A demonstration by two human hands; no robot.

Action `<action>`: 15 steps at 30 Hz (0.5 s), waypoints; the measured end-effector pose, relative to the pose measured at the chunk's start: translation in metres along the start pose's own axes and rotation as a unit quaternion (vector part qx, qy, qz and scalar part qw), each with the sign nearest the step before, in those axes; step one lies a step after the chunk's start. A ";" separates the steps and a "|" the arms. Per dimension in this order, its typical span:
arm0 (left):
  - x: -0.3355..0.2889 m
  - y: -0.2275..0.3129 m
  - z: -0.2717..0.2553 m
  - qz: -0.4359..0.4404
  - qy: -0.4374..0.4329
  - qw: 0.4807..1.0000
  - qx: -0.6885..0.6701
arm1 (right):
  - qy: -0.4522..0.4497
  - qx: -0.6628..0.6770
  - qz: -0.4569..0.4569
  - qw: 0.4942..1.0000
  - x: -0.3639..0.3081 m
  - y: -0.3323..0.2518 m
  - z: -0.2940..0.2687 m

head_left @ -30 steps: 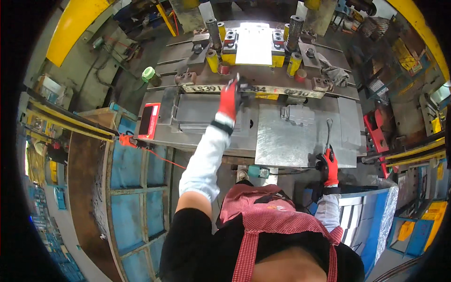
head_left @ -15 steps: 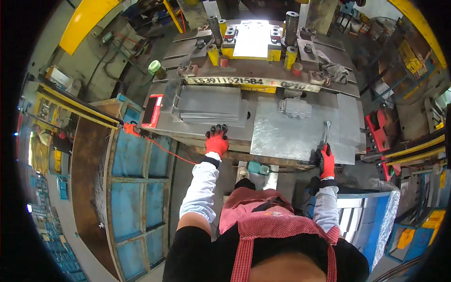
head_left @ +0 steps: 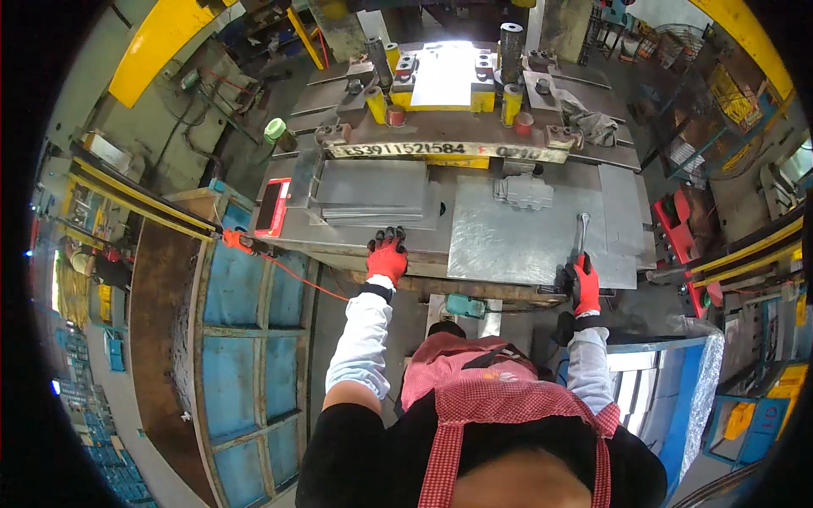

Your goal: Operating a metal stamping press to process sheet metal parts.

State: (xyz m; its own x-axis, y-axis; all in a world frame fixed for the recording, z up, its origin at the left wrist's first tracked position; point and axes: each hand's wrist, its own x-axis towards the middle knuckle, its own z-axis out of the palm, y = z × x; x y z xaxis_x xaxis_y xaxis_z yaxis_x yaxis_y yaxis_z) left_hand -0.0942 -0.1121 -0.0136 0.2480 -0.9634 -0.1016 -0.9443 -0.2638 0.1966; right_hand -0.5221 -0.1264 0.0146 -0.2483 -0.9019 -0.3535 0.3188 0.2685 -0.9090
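My left hand [head_left: 387, 257], in a red glove with black fingertips, rests with fingers spread on the front edge of the press bed [head_left: 339, 243]. Just beyond it lies a stack of grey metal sheets [head_left: 374, 188]. A wrench [head_left: 583, 233] with a ring-shaped head points away from me over a large flat metal plate [head_left: 517, 241]; my gloved right hand [head_left: 585, 286] is closed around its handle at the plate's front edge. Toward the back of that plate lies a small metal part with a notched outline [head_left: 523, 193].
A red-framed dark panel [head_left: 272, 207] lies at the bed's left end, near a green-lidded jar [head_left: 277, 131]. Beyond the marked die bar [head_left: 440, 149] stand yellow posts [head_left: 511, 103] and a bright plate [head_left: 442, 76]. A blue-panelled rack [head_left: 230, 292] stands left, a grey cloth [head_left: 595, 127] back right.
The whole view has shifted slightly, and my shoe below the bed is now mostly covered by the apron. Both hands keep about the same places; the wrench stays in my right hand.
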 end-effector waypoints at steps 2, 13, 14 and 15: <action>0.002 0.008 -0.006 -0.008 -0.028 0.999 -0.022 | -0.024 0.037 0.017 0.999 0.005 0.007 -0.008; 0.007 -0.004 0.009 0.031 -0.009 0.999 0.002 | -0.071 0.019 0.004 0.997 0.010 0.014 -0.016; 0.006 -0.004 0.009 0.033 -0.003 0.999 -0.002 | -0.074 0.025 0.007 0.997 0.008 0.012 -0.015; 0.006 -0.005 0.009 0.034 0.003 0.999 -0.006 | -0.078 0.031 0.010 0.996 0.006 0.010 -0.013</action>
State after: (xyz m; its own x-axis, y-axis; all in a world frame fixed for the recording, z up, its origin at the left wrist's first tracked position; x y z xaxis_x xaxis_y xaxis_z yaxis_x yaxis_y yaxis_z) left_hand -0.0900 -0.1164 -0.0244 0.1857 -0.9793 -0.0811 -0.9563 -0.1991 0.2142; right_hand -0.5328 -0.1249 0.0008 -0.0983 -0.9391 -0.3293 0.3787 0.2707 -0.8851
